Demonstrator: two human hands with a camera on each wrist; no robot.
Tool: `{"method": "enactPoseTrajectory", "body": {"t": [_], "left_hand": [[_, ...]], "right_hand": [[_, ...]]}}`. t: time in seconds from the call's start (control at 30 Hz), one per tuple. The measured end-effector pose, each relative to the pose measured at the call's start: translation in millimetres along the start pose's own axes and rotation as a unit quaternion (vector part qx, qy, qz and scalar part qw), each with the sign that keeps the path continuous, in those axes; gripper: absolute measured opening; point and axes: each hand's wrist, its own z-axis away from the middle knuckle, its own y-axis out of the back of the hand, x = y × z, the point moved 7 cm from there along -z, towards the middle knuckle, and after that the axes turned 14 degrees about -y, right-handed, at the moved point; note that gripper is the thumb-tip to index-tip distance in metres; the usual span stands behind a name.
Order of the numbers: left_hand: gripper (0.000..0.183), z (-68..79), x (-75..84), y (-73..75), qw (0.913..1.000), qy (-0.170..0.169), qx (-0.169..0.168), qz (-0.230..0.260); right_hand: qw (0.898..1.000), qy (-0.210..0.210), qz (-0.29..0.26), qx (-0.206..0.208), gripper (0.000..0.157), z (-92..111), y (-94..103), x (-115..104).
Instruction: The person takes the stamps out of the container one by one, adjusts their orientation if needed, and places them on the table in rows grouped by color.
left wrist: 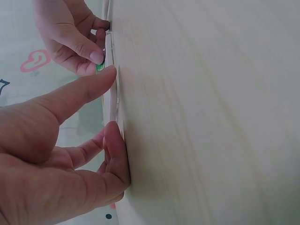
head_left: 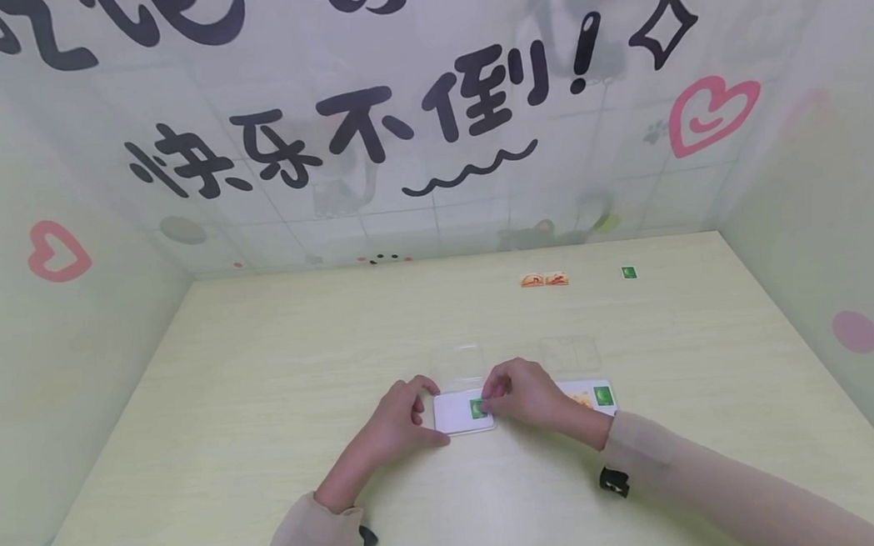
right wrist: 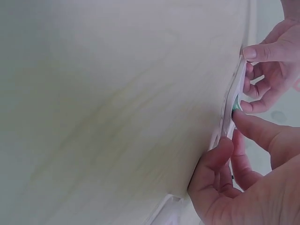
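A flat white card (head_left: pixel 453 411) with a clear rim lies on the table. My left hand (head_left: pixel 399 417) holds it at its left end, with the thumb on the near edge and fingers at the far edge. On the card's right end is a small green stamp (head_left: pixel 478 408). My right hand (head_left: pixel 525 391) pinches that stamp between thumb and fingers; its right part is hidden by the fingertips. A second white card (head_left: pixel 588 386) lies partly under my right wrist and bears an orange stamp (head_left: pixel 583 399) and a green stamp (head_left: pixel 603 396).
Behind the cards lie a clear plastic piece (head_left: pixel 459 363) and another clear piece (head_left: pixel 570 352). Two orange stamps (head_left: pixel 533 280) and one loose green stamp (head_left: pixel 629 273) lie near the table's back edge. Printed walls (head_left: pixel 433 215) enclose the table (head_left: pixel 262 367) at back and sides.
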Motion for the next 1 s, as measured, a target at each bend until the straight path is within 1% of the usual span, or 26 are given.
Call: {"method": "enactPoseTrajectory", "body": {"t": [0.2,0.4,0.73,1.0], "left_hand": [[0.058,0.0,0.0,0.1,1.0000,0.002,0.000,0.000],[0.058,0.1,0.0,0.0,1.0000,0.001,-0.001,-0.003],[0.057,0.0,1.6,0.3,1.0000,0.000,0.000,-0.003],[0.057,0.0,1.9,0.1,1.0000,0.005,-0.003,-0.005]], "right_hand": [[1.000,-0.006,-0.009,-0.007,0.010,2.1,0.1,-2.1],[1.000,0.004,-0.015,-0.012,0.010,0.8,-2.0,-2.0],[1.000,0.026,-0.011,-0.005,0.010,-2.1,-4.3,0.4],[0.999,0.022,-0.031,-0.015,0.011,-1.7,-6.0,1.5]]}}
